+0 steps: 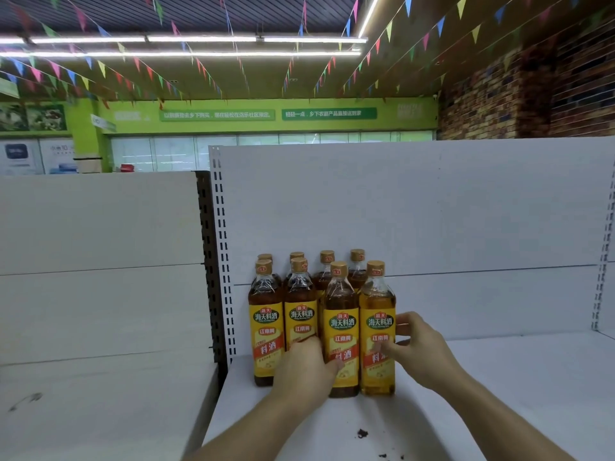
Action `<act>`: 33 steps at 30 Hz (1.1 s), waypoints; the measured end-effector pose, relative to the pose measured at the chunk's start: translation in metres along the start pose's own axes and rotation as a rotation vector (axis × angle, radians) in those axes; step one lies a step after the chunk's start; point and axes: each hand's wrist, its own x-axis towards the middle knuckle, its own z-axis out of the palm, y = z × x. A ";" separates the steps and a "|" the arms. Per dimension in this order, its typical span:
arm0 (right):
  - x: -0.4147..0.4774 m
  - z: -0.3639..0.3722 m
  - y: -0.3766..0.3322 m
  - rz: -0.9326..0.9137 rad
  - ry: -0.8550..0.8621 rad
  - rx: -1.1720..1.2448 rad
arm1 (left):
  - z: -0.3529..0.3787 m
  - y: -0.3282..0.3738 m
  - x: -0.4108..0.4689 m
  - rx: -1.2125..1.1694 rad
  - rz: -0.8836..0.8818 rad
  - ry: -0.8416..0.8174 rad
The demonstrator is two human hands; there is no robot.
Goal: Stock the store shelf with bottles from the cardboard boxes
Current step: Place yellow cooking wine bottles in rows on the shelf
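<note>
Head view: 8 bottles (301, 304) w/ yellow labels are seen upright on the white shelf (499, 377), set in 2 rows of 4 at its left end, close by the back wall (432, 211). The 3rd front bottle (341, 314) is gripped low down by the left hand (304, 371), thumb on the label, fingers curled round its side. The 4th front bottle (377, 301) is held by the right hand (422, 347), thumb in front, fingers wrapped behind. Both are stood on the shelf, touching each other. So only a small part of the job is judged done; lots of room is left to the right. No cardboard boxes are seen, so what's left in them can't be told. Dark crumbs (362, 434) are seen near the front edge.
</note>
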 end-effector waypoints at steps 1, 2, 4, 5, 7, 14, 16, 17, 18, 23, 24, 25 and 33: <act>0.003 0.000 0.001 -0.001 0.001 0.002 | 0.002 0.001 0.002 0.022 0.008 0.007; 0.006 0.001 0.002 -0.001 0.004 0.006 | 0.003 0.003 0.003 0.048 0.012 0.014; 0.012 0.002 0.003 -0.001 0.017 0.014 | 0.005 0.006 0.007 0.110 0.020 0.037; 0.015 0.003 0.003 -0.001 0.022 0.015 | 0.006 0.007 0.008 0.145 0.023 0.051; 0.020 0.006 0.003 0.003 0.023 0.014 | 0.007 0.010 0.011 0.205 0.026 0.063; 0.031 0.014 0.000 0.006 -0.009 0.021 | 0.006 0.010 0.026 0.294 -0.019 0.026; 0.032 0.017 0.000 0.007 -0.008 0.036 | 0.007 0.009 0.030 0.315 -0.034 0.014; 0.033 0.018 0.001 0.007 -0.005 0.044 | 0.008 0.008 0.032 0.328 -0.034 0.008; 0.034 0.019 0.002 0.008 0.000 0.050 | 0.008 0.008 0.033 0.343 -0.032 0.004; 0.032 0.023 0.001 0.017 0.017 0.049 | 0.009 0.011 0.036 0.390 -0.021 -0.006; 0.030 0.024 -0.001 0.018 0.019 0.035 | 0.009 0.011 0.036 0.395 -0.018 -0.008; 0.028 0.024 -0.002 0.021 0.018 0.012 | 0.009 0.011 0.035 0.399 -0.012 -0.008; -0.014 0.030 -0.017 0.050 0.024 -0.558 | -0.011 -0.008 0.000 0.354 0.156 -0.022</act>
